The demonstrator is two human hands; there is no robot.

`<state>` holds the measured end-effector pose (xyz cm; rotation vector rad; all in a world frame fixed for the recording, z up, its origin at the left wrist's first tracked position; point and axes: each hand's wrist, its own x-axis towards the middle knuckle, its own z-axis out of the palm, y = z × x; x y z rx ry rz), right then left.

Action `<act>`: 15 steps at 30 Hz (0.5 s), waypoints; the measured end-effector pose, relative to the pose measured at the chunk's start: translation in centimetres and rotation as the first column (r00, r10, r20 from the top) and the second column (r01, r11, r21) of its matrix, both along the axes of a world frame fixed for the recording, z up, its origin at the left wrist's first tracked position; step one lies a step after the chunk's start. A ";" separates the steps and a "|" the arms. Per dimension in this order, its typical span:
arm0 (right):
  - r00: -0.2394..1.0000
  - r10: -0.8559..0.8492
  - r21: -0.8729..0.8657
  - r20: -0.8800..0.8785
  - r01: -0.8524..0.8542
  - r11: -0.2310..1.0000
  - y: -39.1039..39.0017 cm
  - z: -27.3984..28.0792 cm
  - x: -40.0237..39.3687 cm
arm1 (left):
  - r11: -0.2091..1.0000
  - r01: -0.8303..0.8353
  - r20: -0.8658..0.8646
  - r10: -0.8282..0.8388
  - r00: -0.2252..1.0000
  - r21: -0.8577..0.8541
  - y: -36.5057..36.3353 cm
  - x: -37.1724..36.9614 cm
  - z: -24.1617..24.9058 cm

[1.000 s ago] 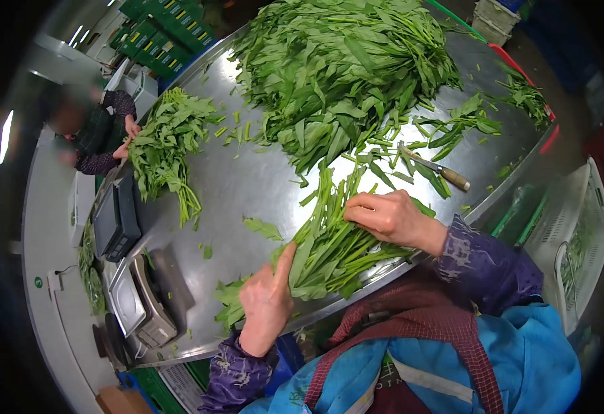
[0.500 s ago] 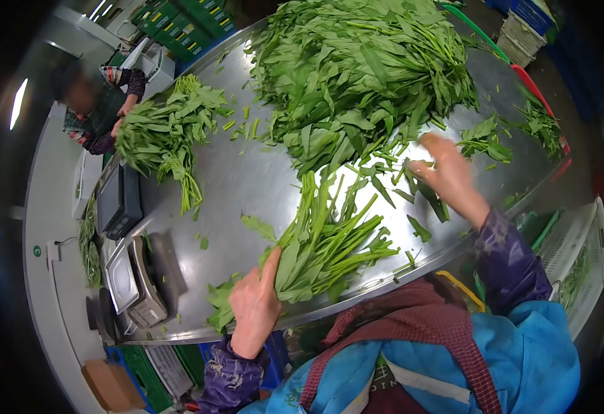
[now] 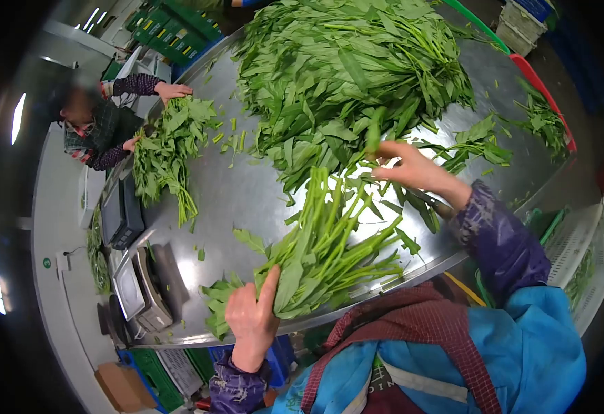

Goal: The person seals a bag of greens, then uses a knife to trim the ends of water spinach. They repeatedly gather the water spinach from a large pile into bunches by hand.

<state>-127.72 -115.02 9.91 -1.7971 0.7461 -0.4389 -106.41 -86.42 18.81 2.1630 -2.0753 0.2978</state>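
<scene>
My left hand (image 3: 252, 316) is closed round the leafy end of a bunch of green vegetables (image 3: 309, 255), its cut stems spread up and to the right over the metal table (image 3: 212, 255). My right hand (image 3: 412, 169) is at the lower edge of the big leafy pile (image 3: 350, 76), thumb and fingers pinched near a green sprig. The fingertips are partly blurred, so what they hold is hard to make out. Something dark, like a small blade, shows under my right palm. Loose leaves and stem pieces lie below that hand.
Across the table at the left, a co-worker (image 3: 95, 124) has both hands at another bunch (image 3: 171, 152). Two scales (image 3: 140, 293) stand along the left edge. Green crates (image 3: 178, 31) are stacked behind. A red rim (image 3: 540, 90) and a white basket (image 3: 585, 255) are at the right.
My right hand has moved left and slightly down, its fingers now closer together at the pile. The co-worker's one hand has moved to the top of their bunch. The view has shifted slightly.
</scene>
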 end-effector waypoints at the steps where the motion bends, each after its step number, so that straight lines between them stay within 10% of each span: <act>1: 0.990 0.121 0.006 0.067 -0.122 0.993 0.7 -0.2 1.2 | 1.000 0.027 0.029 -0.027 0.999 0.004 -0.3 -0.2 0.2; 9: 0.918 0.196 0.544 0.346 -0.366 0.755 3.9 1.4 2.9 | 0.995 0.097 0.016 -0.097 0.995 0.002 -0.2 -0.7 0.8; 14: 0.792 -0.525 0.710 0.312 0.173 0.683 -2.5 0.6 -2.2 | 0.997 0.054 0.012 -0.054 0.998 0.055 0.8 -0.4 1.2; 15: 0.854 -0.463 0.602 0.237 0.245 0.760 -3.5 0.0 -3.7 | 0.998 0.057 0.011 -0.057 0.998 0.031 1.0 -0.3 1.1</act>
